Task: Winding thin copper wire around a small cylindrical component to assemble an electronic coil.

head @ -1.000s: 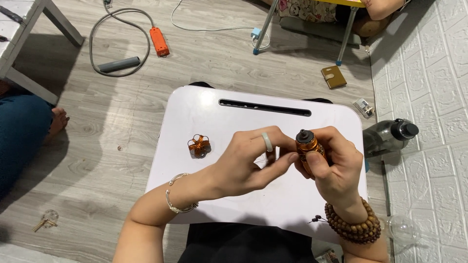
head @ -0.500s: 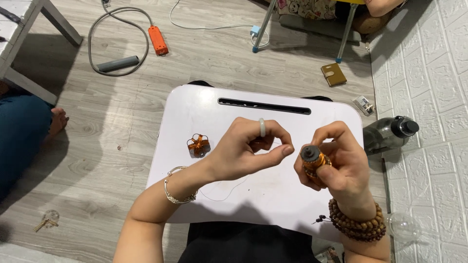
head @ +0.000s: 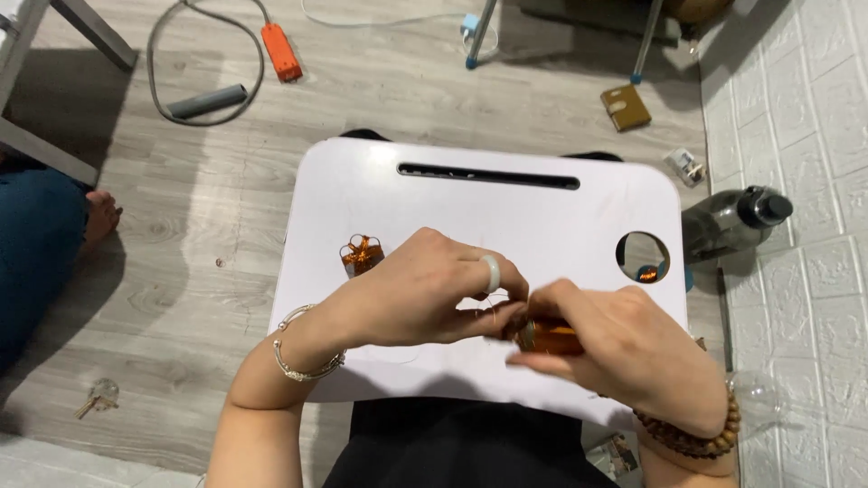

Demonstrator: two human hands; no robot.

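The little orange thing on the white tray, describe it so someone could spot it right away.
Find the white lap tray over the grey wood floor. On its left part, beyond the left hand, sits a small shiny orange cluster. It lies alone, untouched, unlike the orange bottle the right hand holds.

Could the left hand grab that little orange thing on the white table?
Probably yes. The little orange thing sits alone on the table, just left of the left hand, with nothing between. The hand would first have to let go of the bottle.
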